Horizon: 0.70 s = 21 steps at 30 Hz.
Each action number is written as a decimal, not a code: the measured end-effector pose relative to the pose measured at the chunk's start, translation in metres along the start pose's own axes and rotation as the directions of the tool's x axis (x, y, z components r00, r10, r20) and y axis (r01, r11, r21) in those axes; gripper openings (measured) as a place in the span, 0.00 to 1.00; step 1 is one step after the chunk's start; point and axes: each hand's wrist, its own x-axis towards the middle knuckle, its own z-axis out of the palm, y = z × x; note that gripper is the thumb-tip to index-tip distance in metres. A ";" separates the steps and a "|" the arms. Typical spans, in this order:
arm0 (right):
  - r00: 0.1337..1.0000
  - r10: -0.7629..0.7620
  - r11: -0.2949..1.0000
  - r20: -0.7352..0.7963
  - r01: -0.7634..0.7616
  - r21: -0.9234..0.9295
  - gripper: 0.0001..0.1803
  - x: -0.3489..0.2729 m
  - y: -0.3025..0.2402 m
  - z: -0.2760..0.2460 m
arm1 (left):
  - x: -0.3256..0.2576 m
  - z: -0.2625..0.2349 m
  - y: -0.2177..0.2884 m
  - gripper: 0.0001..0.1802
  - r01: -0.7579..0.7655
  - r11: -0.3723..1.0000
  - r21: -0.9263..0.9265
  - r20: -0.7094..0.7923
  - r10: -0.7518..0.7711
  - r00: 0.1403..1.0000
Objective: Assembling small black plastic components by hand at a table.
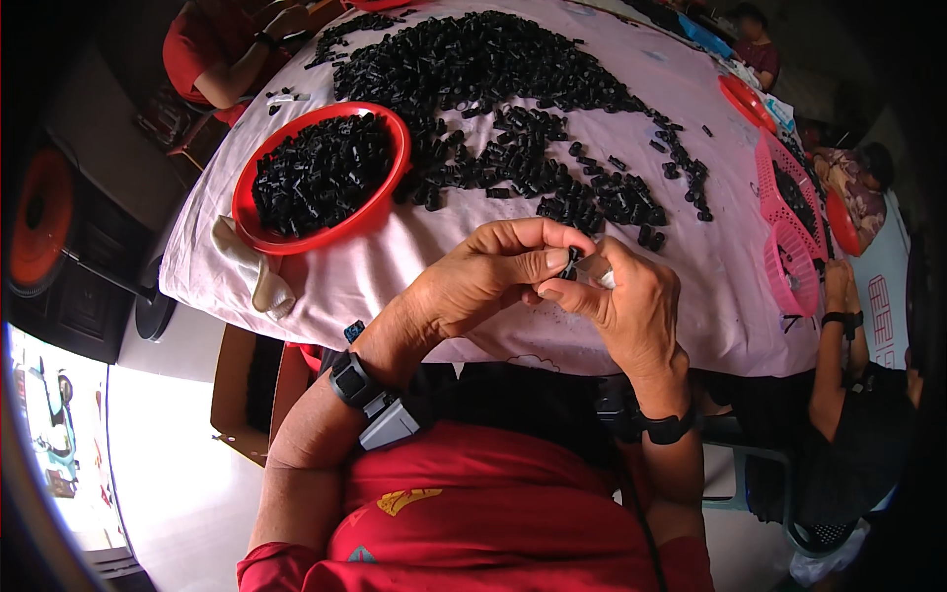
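Together, our two hands met just off the near edge of the pink cloth-covered table [681, 296], above our lap. Our left hand [488, 281] was curled narrow, thumb and forefinger pinched on a small black plastic piece [572, 260], and our right hand [631, 306] closed from the other side on a small pale, clear-looking part [598, 271] that touched the black piece. So the work sat between the fingertips of both hands, neither hand nearer than the other; how the two parts were turned to each other we could not tell, since the fingers hid most of them.

From that pinch, the supply lay straight ahead and away from us: a broad heap of loose small black plastic pieces [493, 79] spread from the middle of the table toward its far edge, its nearest stragglers just beyond our knuckles. To the left of the heap, near the table's left edge, stood a round red plastic bowl [391, 187] filled with more of the same pieces, closer to our left hand than to our right. A pale glove [256, 271] hung over the near-left corner. Pink plastic baskets [789, 266] lay at the right edge, where another person's arm [838, 335] rested.
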 end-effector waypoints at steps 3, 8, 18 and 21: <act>1.000 -0.001 1.000 0.021 0.000 0.005 0.33 -0.001 0.002 0.003 | 0.002 -0.001 -0.002 0.16 0.004 1.000 -0.003 0.006 -0.003 1.000; 0.992 0.082 0.996 0.090 -0.084 0.013 0.30 -0.001 -0.004 -0.005 | 0.001 0.000 -0.001 0.16 -0.010 1.000 0.007 0.010 0.010 1.000; 0.997 0.058 0.998 0.053 -0.059 0.026 0.31 0.001 -0.003 -0.002 | 0.000 0.000 0.002 0.16 0.016 1.000 -0.018 -0.025 -0.016 1.000; 1.000 -0.010 0.999 0.003 0.011 -0.047 0.31 0.000 0.000 -0.001 | 0.001 -0.001 0.002 0.17 0.023 0.999 -0.026 0.003 -0.023 1.000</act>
